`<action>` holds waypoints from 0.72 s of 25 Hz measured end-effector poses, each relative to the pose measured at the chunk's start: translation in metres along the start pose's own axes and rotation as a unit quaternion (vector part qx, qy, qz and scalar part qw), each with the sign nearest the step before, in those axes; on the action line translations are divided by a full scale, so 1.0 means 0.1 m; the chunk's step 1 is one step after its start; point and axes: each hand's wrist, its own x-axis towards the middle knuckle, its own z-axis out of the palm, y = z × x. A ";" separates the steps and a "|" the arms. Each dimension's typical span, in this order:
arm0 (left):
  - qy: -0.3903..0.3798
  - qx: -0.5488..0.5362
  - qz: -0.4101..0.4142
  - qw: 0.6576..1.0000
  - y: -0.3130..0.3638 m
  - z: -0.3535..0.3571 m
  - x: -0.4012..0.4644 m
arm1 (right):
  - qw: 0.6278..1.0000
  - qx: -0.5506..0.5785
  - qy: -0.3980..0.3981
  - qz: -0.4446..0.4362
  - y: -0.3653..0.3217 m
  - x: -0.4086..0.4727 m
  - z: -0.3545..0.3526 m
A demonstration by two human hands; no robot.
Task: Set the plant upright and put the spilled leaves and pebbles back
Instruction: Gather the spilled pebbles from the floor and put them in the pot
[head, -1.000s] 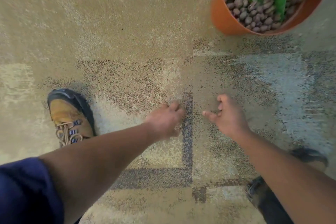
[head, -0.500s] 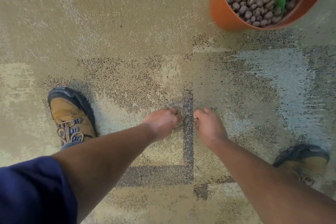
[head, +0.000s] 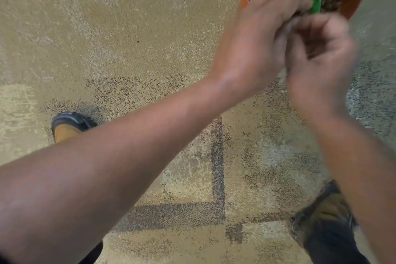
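Covering nearly the whole view, the patterned carpet (head: 107, 28) is the largest thing here, and no pebbles or leaves show on the stretch of it below the grip; what lies under the arms is hidden. Next in size are the two forearms, which reach up and forward from the person so that both hands meet over the orange pot (head: 353, 4), which stands upright at the far side of the grip, its rim partly covered by the knuckles. The green leaves (head: 317, 0) of the plant rise just beyond the fingers. The left hand (head: 255, 43) is curled over the pot's near rim, fingers bent as if cupping something, probably pebbles gathered for return, though nothing can be seen inside it. The right hand (head: 319, 53) sits touching it on the near side, fingers curled toward the left palm, likely brushing or picking bits out of it; blur hides whether it pinches anything. Holding both hands above the pot's mouth makes sense, since whatever drops lands inside. Smallest, well behind the grip, are a tan shoe (head: 68, 126) and a darker shoe (head: 327, 206).
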 end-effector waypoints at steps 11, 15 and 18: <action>-0.322 0.306 -0.202 0.873 -0.99 0.05 -1.09 | 0.899 -0.260 -0.257 0.240 0.85 -0.51 -0.34; -0.421 0.357 -0.180 0.814 -1.36 -0.09 -1.83 | 0.865 -0.354 -0.271 0.230 1.25 -0.81 -0.13; -0.460 0.346 -0.111 0.810 -1.31 -0.05 -2.13 | 0.875 -0.371 -0.284 0.124 1.27 -1.10 0.07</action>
